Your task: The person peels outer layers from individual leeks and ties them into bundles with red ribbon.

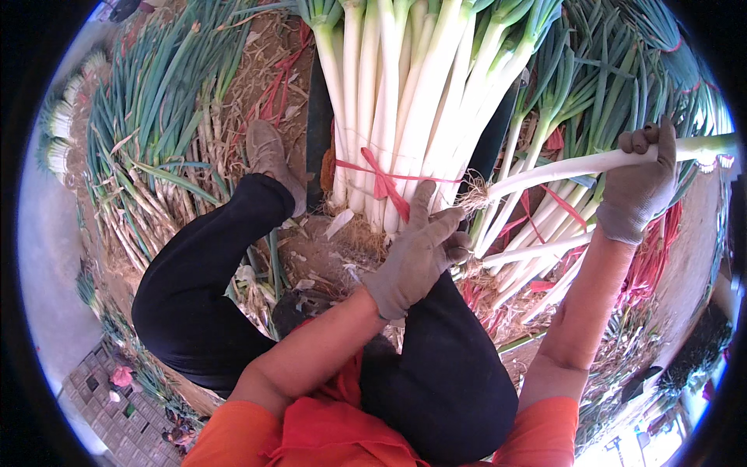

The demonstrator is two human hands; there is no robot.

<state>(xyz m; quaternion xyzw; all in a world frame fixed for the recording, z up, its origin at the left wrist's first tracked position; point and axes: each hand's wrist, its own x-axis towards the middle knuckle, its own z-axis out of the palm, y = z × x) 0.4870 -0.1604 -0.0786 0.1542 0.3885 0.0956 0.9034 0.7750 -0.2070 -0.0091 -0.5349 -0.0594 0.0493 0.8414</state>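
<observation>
In front of me a bundle of green onions (402, 111) with thick white stalks and trimmed-looking roots stands in a dark green holder (317, 146). A red tie (382, 181) is knotted around its lower part. My right hand (639, 175), in a grey work glove, grips a single long green onion (560, 170) off to the right. That stalk lies nearly level, its roots pointing left towards the bundle. My left hand (420, 251), also gloved, is at the bundle's base, fingers spread, the index finger up against the white stalks near the tie. I see nothing held in it.
To the right lies a pile of green onions (543, 227) with red ties among them, beside a heap of red strips (656, 257). Untrimmed onions (157, 122) cover the ground on the left, near my shoe (271, 157). Finished-looking bundles (58, 125) line the far left.
</observation>
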